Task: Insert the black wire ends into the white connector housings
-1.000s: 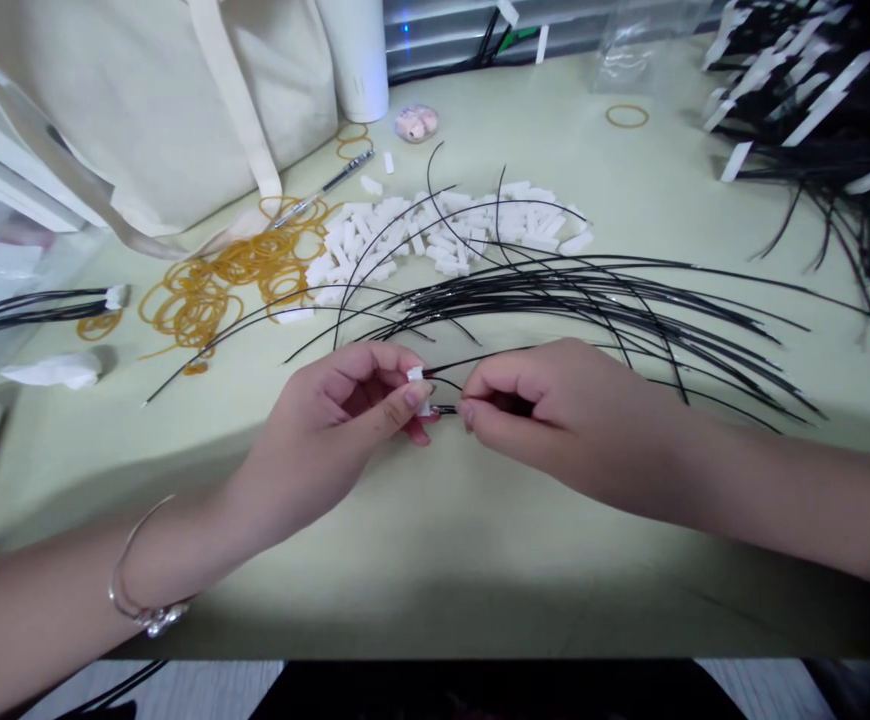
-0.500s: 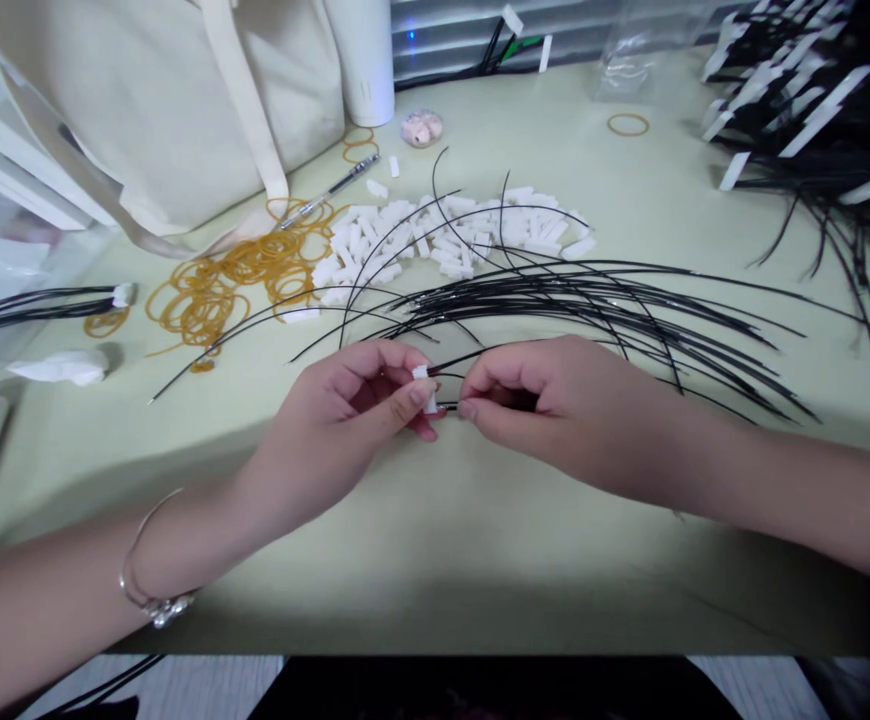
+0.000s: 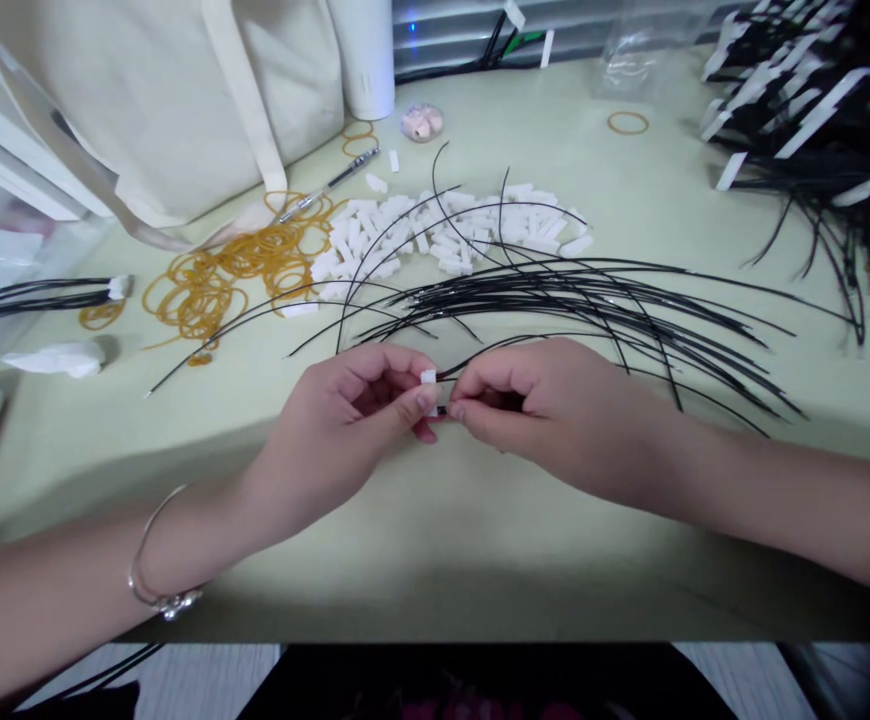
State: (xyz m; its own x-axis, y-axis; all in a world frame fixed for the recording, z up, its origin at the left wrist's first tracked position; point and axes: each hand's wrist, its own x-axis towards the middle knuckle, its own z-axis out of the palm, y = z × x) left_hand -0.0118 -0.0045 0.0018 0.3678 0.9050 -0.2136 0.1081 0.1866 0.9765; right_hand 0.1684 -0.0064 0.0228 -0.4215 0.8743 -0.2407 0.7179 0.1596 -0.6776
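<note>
Between thumb and fingers, my left hand (image 3: 360, 430) pinches a small white connector housing (image 3: 429, 379). My right hand (image 3: 540, 395) is closed on a thin black wire (image 3: 442, 410), its end right at the housing's right side. Whether the wire tip sits inside the housing cannot be made out. Other black wires run from the housing's upper part, over behind my right hand. Just beyond both hands lies a loose bundle of black wires (image 3: 570, 295), and behind it a heap of white connector housings (image 3: 397, 235).
Yellow rubber bands (image 3: 202, 290) lie left of the housings, with a pen (image 3: 330, 187) touching them. A cloth bag (image 3: 255, 100) stands at the back left. Finished-looking black wire bundles with white connectors (image 3: 795, 120) are piled at the right. A crumpled white piece (image 3: 56, 358) lies at far left.
My right hand has moved slightly left, bringing the wire end closer to the white connector housing. The gap between my hands is smaller. The left hand keeps its pinch.
</note>
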